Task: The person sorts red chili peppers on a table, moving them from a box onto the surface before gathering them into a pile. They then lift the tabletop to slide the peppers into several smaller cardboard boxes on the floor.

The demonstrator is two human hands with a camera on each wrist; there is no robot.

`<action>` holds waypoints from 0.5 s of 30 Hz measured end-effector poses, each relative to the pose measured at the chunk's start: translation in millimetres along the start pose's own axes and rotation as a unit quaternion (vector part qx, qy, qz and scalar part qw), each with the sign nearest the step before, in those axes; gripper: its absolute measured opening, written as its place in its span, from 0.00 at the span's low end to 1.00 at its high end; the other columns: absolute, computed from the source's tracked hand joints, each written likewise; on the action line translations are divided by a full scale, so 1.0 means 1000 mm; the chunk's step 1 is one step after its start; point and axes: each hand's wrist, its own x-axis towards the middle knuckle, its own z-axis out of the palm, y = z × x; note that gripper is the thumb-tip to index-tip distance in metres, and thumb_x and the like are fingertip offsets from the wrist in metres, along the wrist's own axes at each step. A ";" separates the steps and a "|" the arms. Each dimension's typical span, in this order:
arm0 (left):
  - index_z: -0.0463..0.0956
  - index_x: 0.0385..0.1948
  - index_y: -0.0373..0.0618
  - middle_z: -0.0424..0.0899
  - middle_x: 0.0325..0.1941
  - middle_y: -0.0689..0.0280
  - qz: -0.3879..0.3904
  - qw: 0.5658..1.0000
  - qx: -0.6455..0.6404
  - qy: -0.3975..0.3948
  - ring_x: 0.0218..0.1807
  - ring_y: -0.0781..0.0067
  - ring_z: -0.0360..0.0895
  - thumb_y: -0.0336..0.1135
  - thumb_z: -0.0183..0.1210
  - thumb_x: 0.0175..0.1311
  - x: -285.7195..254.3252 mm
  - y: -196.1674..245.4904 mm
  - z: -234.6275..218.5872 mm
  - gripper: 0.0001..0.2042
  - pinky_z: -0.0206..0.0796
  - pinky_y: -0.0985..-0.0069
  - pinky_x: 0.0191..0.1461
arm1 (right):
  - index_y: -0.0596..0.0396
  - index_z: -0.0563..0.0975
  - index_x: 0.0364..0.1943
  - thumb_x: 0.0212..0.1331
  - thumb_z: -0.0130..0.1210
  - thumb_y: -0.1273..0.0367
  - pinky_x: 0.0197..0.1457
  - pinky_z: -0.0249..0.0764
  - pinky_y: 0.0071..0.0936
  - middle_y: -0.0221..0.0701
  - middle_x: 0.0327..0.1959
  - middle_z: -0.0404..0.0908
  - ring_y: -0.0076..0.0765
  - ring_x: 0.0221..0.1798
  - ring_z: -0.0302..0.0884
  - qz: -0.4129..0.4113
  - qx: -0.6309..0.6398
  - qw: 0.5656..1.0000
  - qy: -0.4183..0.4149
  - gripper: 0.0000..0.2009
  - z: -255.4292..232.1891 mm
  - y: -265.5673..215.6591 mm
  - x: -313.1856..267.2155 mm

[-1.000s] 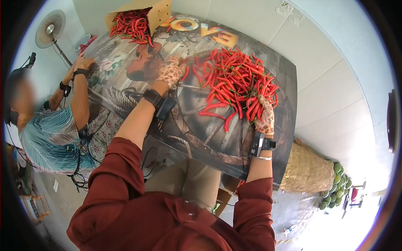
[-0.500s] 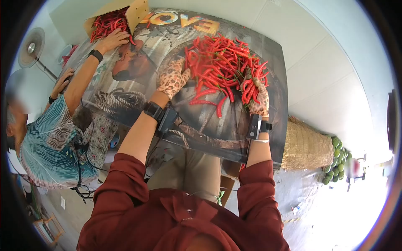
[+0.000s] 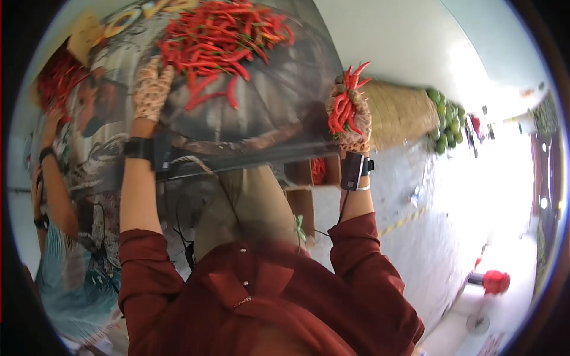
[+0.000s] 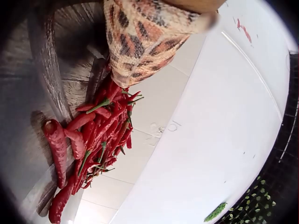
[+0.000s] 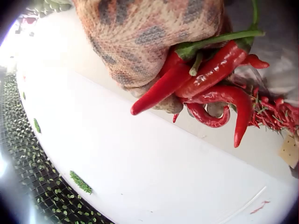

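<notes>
A heap of red chili peppers (image 3: pixel 222 38) with green stems lies on the table, and a few loose ones sit at its near side. My left hand (image 3: pixel 151 92), in a leopard-print glove, rests by the heap's left edge with fingers extended; in the left wrist view the glove (image 4: pixel 142 37) partly covers the chilies. My right hand (image 3: pixel 351 121), gloved alike, grips a bunch of red chili peppers (image 3: pixel 343 110) out past the table's right edge. In the right wrist view, curved chilies (image 5: pixel 212 70) stick out from the curled fingers, their stems pointing various ways.
At the left, another person's arm (image 3: pixel 59 184) reaches to a cardboard box (image 3: pixel 85 38) of chilies. Below the table edge, near my right arm, stands an open box (image 3: pixel 301 172) with red chilies inside. A tan wrapped bundle (image 3: pixel 401 115) and watermelons (image 3: pixel 445 121) lie beyond.
My right hand has lifted a bunch of chilies off the heap and moved right, past the table edge. The head view has turned right. My left hand stays by the heap.
</notes>
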 end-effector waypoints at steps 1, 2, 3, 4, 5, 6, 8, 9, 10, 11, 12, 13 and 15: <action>0.72 0.52 0.43 0.76 0.50 0.50 0.010 1.000 -0.015 -0.003 0.55 0.51 0.71 0.52 0.50 0.61 0.001 -0.003 0.002 0.24 0.62 0.63 0.58 | 0.61 0.68 0.53 0.56 0.54 0.73 0.43 0.75 0.33 0.39 0.44 0.75 0.34 0.42 0.75 -0.049 0.003 0.999 0.004 0.20 0.002 -0.005 -0.019; 0.71 0.53 0.43 0.75 0.52 0.49 0.019 0.999 -0.028 -0.002 0.56 0.51 0.71 0.52 0.51 0.61 0.001 -0.005 0.001 0.25 0.62 0.63 0.58 | 0.61 0.68 0.53 0.56 0.54 0.73 0.43 0.75 0.33 0.39 0.44 0.75 0.34 0.42 0.75 -0.059 0.004 0.998 0.023 0.20 -0.006 -0.013 -0.042; 0.70 0.54 0.42 0.75 0.53 0.49 0.018 0.999 -0.038 -0.018 0.57 0.52 0.70 0.51 0.51 0.61 0.003 -0.005 -0.002 0.25 0.61 0.64 0.59 | 0.59 0.67 0.55 0.56 0.54 0.75 0.43 0.73 0.29 0.38 0.46 0.73 0.33 0.42 0.73 -0.072 0.024 0.997 0.035 0.21 -0.015 -0.026 -0.064; 0.69 0.55 0.42 0.74 0.54 0.49 0.017 0.998 -0.047 -0.035 0.57 0.52 0.70 0.51 0.52 0.61 0.003 -0.003 -0.004 0.26 0.60 0.64 0.60 | 0.57 0.65 0.57 0.56 0.53 0.77 0.42 0.71 0.26 0.37 0.49 0.72 0.31 0.43 0.71 -0.084 0.044 0.994 0.046 0.23 -0.025 -0.041 -0.085; 0.68 0.56 0.42 0.73 0.55 0.49 0.032 0.999 -0.036 -0.020 0.58 0.53 0.69 0.50 0.52 0.61 0.001 -0.005 -0.002 0.26 0.59 0.65 0.61 | 0.58 0.64 0.58 0.56 0.53 0.76 0.42 0.73 0.29 0.38 0.48 0.73 0.32 0.42 0.73 -0.089 0.021 0.993 0.070 0.23 -0.052 -0.057 -0.109; 0.68 0.57 0.41 0.72 0.57 0.50 0.045 0.998 -0.018 -0.027 0.60 0.53 0.67 0.49 0.50 0.63 0.001 -0.010 0.002 0.26 0.57 0.66 0.63 | 0.58 0.64 0.58 0.56 0.53 0.76 0.42 0.73 0.29 0.38 0.48 0.73 0.32 0.42 0.73 -0.096 0.025 0.992 0.082 0.23 -0.059 -0.062 -0.127; 0.67 0.57 0.40 0.70 0.59 0.51 0.051 0.997 -0.034 -0.045 0.62 0.54 0.66 0.49 0.49 0.64 0.003 -0.019 0.006 0.26 0.56 0.67 0.64 | 0.59 0.65 0.57 0.57 0.53 0.75 0.44 0.75 0.31 0.38 0.46 0.74 0.34 0.42 0.75 -0.156 -0.066 0.965 0.200 0.22 -0.074 -0.069 -0.165; 0.66 0.57 0.39 0.69 0.60 0.51 0.044 0.997 -0.033 -0.052 0.62 0.54 0.65 0.49 0.48 0.64 0.003 -0.018 0.005 0.26 0.55 0.67 0.65 | 0.60 0.66 0.56 0.58 0.53 0.74 0.45 0.77 0.32 0.38 0.46 0.75 0.36 0.44 0.76 -0.140 -0.098 0.965 0.198 0.21 -0.103 -0.077 -0.185; 0.66 0.57 0.39 0.68 0.61 0.52 0.057 0.995 -0.044 -0.064 0.63 0.55 0.64 0.49 0.48 0.65 0.004 -0.021 0.006 0.26 0.54 0.68 0.66 | 0.60 0.66 0.56 0.58 0.53 0.74 0.45 0.77 0.32 0.38 0.46 0.75 0.36 0.44 0.76 -0.145 -0.094 0.963 0.205 0.21 -0.123 -0.075 -0.197; 0.66 0.58 0.39 0.67 0.62 0.52 0.067 0.995 -0.034 -0.071 0.64 0.56 0.63 0.48 0.47 0.66 0.006 -0.027 0.009 0.25 0.53 0.68 0.67 | 0.61 0.67 0.55 0.58 0.53 0.75 0.42 0.78 0.32 0.37 0.43 0.76 0.36 0.40 0.77 -0.160 -0.105 0.942 0.274 0.19 -0.139 -0.073 -0.207; 0.65 0.58 0.39 0.65 0.63 0.53 0.076 0.994 -0.023 -0.078 0.65 0.57 0.61 0.47 0.45 0.67 0.007 -0.034 0.011 0.24 0.51 0.69 0.68 | 0.61 0.69 0.53 0.57 0.53 0.75 0.39 0.79 0.31 0.37 0.40 0.78 0.37 0.37 0.79 -0.173 -0.116 0.917 0.342 0.18 -0.144 -0.071 -0.213; 0.65 0.58 0.39 0.65 0.63 0.53 0.080 0.993 -0.020 -0.082 0.65 0.57 0.61 0.47 0.45 0.67 0.008 -0.040 0.014 0.24 0.51 0.69 0.68 | 0.61 0.69 0.52 0.56 0.55 0.76 0.39 0.79 0.31 0.37 0.41 0.78 0.36 0.37 0.79 -0.178 -0.125 0.901 0.376 0.18 -0.151 -0.066 -0.216; 0.64 0.60 0.41 0.62 0.66 0.54 0.111 0.989 0.040 -0.093 0.67 0.59 0.58 0.44 0.43 0.68 0.009 -0.049 0.016 0.23 0.49 0.69 0.69 | 0.61 0.71 0.50 0.56 0.54 0.76 0.39 0.79 0.30 0.37 0.40 0.78 0.36 0.37 0.79 -0.147 -0.173 0.892 0.392 0.16 -0.180 -0.062 -0.221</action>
